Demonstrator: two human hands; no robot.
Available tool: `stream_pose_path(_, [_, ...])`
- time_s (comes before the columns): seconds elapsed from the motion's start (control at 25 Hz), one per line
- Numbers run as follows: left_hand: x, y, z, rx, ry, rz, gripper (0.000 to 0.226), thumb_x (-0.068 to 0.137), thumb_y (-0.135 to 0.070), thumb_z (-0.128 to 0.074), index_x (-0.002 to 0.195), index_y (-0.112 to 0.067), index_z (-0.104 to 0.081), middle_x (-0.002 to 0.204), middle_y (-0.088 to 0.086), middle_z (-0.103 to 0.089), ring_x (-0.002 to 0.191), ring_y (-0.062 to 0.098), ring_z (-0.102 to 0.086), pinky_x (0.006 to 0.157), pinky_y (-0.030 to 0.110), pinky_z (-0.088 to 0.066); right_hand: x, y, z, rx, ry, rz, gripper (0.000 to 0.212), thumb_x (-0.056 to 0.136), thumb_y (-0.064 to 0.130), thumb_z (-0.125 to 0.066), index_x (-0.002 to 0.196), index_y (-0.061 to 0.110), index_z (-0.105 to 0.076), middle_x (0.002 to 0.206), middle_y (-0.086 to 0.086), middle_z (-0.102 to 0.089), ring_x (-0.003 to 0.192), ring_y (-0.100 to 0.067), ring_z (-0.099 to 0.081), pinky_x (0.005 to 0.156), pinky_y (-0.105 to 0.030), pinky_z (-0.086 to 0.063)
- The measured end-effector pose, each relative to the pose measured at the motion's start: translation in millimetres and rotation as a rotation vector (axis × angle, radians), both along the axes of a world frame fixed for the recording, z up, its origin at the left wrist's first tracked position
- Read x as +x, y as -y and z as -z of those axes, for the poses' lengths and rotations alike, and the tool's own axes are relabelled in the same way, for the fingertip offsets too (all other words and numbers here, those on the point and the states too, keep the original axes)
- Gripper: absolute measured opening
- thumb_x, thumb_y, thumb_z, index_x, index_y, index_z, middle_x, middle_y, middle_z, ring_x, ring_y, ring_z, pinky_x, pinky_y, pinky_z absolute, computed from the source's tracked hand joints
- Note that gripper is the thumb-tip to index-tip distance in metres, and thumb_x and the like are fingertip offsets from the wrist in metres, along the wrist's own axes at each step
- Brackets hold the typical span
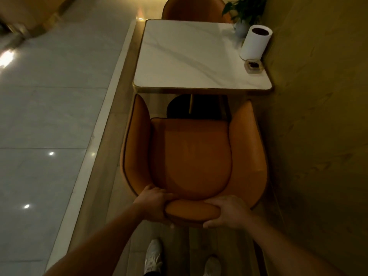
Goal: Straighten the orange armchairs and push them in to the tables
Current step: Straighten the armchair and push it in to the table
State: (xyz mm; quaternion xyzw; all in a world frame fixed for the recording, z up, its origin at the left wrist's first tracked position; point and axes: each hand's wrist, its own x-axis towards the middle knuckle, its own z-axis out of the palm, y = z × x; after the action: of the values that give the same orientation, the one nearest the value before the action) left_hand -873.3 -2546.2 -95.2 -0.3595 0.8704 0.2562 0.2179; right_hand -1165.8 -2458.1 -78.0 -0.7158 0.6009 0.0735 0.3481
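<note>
Orange armchair [191, 156], smooth seat, dark piping

So there's a square white marble-look table [191, 56] with a thin gold edge, shoved right up against the wall [318, 96] on its right side. Everything on it sits along that right edge: a small potted plant [244, 16] in the far corner, a white paper roll [255, 42] standing upright just beside it, and a little glass ashtray [253, 66] with something dark in it, right in front of the roll. The table stands on a wood-tone floor strip [111, 156], with a pale border and glossy grey tile [45, 116] further left. Two orange chairs are on that strip too, the near chair [193, 156] and the far chair [193, 8] at opposite sides of the table, plus a pair of white sneakers [153, 257].
</note>
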Motion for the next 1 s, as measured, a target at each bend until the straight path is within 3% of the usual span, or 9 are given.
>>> stream_pose_path(0.2, [-19.2,-40.8,0.2,-0.099,-0.06,-0.017,0.103,0.066,-0.102,-0.032,0.151,-0.043,-0.029,0.148,-0.007,-0.048,0.135,0.02,-0.044,0.113,0.049,-0.021,-28.9,-20.0,0.2,-0.011,-0.01,-0.012,0.103,0.052,0.102,-0.045,0.141,0.049,-0.047,0.143,0.023,-0.054,0.13,-0.007,-0.05,0.107,-0.034,-0.038])
stream_pose_path(0.44, [-55.5,-89.3,3.9,-0.132,-0.159,-0.154,0.085,0.083,-0.09,-0.013,0.145,-0.041,-0.044,0.14,-0.009,-0.057,0.128,0.016,-0.051,0.111,0.045,-0.028,-65.4,-45.9,-8.7,0.01,0.019,-0.027,0.093,0.06,0.093,-0.058,0.14,0.046,-0.051,0.141,0.023,-0.056,0.127,-0.002,-0.051,0.103,-0.028,-0.038])
stream_pose_path(0.56, [-73.1,-103.9,6.1,-0.144,-0.164,-0.172,0.079,0.087,-0.086,-0.016,0.142,-0.04,-0.048,0.133,-0.012,-0.061,0.122,0.013,-0.054,0.111,0.04,-0.031,-79.7,-56.0,-14.3,0.025,0.065,-0.02,0.084,0.063,0.086,-0.065,0.137,0.047,-0.053,0.134,0.025,-0.059,0.12,0.005,-0.051,0.092,-0.02,-0.036])
stream_pose_path(0.64, [-76.6,-106.8,3.6,-0.143,-0.192,-0.179,0.078,0.086,-0.087,-0.02,0.139,-0.04,-0.051,0.129,-0.013,-0.062,0.119,0.012,-0.056,0.107,0.036,-0.034,-83.9,-65.1,-14.9,0.026,0.046,-0.01,0.09,0.061,0.089,-0.063,0.139,0.047,-0.051,0.138,0.026,-0.056,0.121,0.007,-0.046,0.096,-0.019,-0.034])
stream_pose_path(0.8, [-84.6,-100.4,2.7,-0.168,-0.233,-0.142,0.082,0.08,-0.09,-0.018,0.12,-0.035,-0.064,0.105,-0.009,-0.068,0.096,0.016,-0.062,0.076,0.03,-0.041,-89.2,-73.1,-12.5,0.027,0.016,-0.005,0.096,0.056,0.098,-0.056,0.139,0.05,-0.05,0.141,0.027,-0.053,0.128,0.002,-0.048,0.108,-0.026,-0.037])
stream_pose_path(0.92, [-89.1,-93.0,0.0,-0.18,-0.211,-0.139,0.077,0.082,-0.089,-0.023,0.121,-0.035,-0.063,0.106,-0.008,-0.067,0.092,0.016,-0.062,0.077,0.032,-0.049,-92.3,-70.2,-15.4,-0.004,-0.005,-0.039,0.091,0.063,0.093,-0.058,0.143,0.05,-0.046,0.143,0.03,-0.049,0.131,0.006,-0.043,0.103,-0.015,-0.026])
stream_pose_path(1.0, [-88.5,-92.8,0.8,-0.182,-0.194,-0.164,0.074,0.083,-0.088,-0.026,0.123,-0.037,-0.062,0.108,-0.009,-0.067,0.094,0.015,-0.062,0.08,0.033,-0.049,-93.2,-72.3,-13.4,-0.001,-0.033,-0.057,0.095,0.066,0.094,-0.053,0.148,0.05,-0.037,0.148,0.029,-0.041,0.135,0.002,-0.037,0.107,-0.021,-0.021])
